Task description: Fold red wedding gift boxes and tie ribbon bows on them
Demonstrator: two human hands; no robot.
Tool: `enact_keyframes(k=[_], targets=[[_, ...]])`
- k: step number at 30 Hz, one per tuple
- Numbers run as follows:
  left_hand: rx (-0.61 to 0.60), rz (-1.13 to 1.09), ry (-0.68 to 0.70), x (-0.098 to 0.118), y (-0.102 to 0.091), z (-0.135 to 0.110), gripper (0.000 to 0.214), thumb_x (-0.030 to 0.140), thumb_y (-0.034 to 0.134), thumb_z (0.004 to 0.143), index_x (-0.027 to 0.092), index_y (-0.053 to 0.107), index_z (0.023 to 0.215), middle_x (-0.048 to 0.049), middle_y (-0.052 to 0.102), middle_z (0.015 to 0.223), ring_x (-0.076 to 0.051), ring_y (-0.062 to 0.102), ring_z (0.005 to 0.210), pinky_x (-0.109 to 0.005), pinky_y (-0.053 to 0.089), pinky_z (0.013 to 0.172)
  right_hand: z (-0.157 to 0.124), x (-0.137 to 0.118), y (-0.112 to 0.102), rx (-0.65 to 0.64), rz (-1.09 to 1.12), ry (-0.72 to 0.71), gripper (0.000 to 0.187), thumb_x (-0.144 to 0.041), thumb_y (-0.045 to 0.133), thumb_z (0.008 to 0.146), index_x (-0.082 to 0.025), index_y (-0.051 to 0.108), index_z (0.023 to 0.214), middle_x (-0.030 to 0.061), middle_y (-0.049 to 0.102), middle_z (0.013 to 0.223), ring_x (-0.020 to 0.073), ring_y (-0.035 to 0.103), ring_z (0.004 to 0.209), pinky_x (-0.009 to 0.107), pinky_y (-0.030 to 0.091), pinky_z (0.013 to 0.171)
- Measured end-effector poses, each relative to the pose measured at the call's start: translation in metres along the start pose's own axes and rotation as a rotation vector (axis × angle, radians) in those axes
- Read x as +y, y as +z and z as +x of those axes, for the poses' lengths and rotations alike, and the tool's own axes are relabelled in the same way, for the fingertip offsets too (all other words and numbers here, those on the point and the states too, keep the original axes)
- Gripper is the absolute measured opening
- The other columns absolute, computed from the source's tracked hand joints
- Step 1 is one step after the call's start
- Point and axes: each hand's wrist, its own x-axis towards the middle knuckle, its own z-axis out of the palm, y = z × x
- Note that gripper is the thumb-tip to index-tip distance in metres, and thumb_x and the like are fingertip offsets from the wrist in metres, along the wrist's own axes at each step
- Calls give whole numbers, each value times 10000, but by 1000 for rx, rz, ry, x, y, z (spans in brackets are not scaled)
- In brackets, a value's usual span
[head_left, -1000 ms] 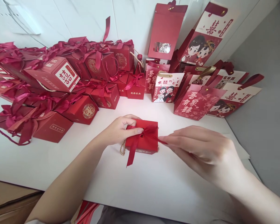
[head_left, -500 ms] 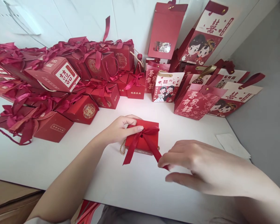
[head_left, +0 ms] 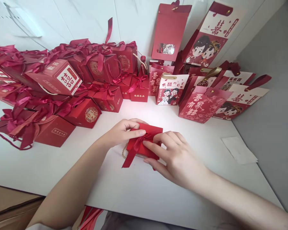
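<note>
A small red gift box (head_left: 143, 150) with a dark red ribbon bow (head_left: 147, 136) on its lid sits on the white table, in the middle of the view. My left hand (head_left: 124, 131) grips the box's back left corner, its thumb lying on the lid beside the knot. Over the right half of the lid is my right hand (head_left: 171, 153), its fingertips touching the bow and its thumb apart near the front edge. One ribbon tail (head_left: 129, 157) hangs over the front left; the other is mostly hidden behind my right hand. A gold cord handle (head_left: 124, 151) shows at the box's left side.
Stacked red gift boxes (head_left: 55, 129) with ribbons fill the table's left and back. Tall red and white paper gift bags (head_left: 204, 103) stand at the back right against the wall. A white paper sheet (head_left: 238, 150) lies at the right edge. Cardboard (head_left: 12, 206) shows at lower left.
My right hand has moved left and up from the right ribbon tail onto the bow. The box has turned slightly, and my left hand keeps its grip.
</note>
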Motion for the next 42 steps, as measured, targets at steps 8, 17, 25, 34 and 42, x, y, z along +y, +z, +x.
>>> enact_keyframes(k=[8,17,25,34,42], targets=[[33,-99,-8,-5,-5,1,424,478,669,878,160,663,598,-89,666,1247,-252,658,1046,-388,513,957,5,20,-26,109,220,-90,227,-265,623,970,-202,665,1184,109,590,1199,235,552,1152,450,397,1075],[55,-174,70,-7,-4,1,363,448,644,909,164,692,688,-83,670,1235,-253,649,1073,-391,502,988,14,49,-3,-176,1073,388,206,-411,643,960,-208,632,988,88,545,1392,242,562,1267,425,459,1075],[110,-103,108,-4,0,0,350,429,627,927,169,710,708,-82,669,1184,-215,651,1021,-351,508,961,14,43,-2,-175,1146,357,228,-367,666,951,-192,643,808,45,495,1469,226,546,1291,376,489,1061],[194,286,161,2,-1,-3,434,350,601,934,160,512,555,-53,666,1197,-199,632,1051,-335,471,965,15,46,1,-218,1096,379,288,-373,611,991,-179,661,784,56,537,1395,216,580,1224,397,423,1106],[140,445,174,5,-7,-6,473,386,583,942,161,434,554,-48,649,1248,-210,622,1074,-341,455,935,15,46,-3,-238,1024,354,295,-390,588,1001,-192,679,803,55,547,1380,221,573,1233,414,399,1130]])
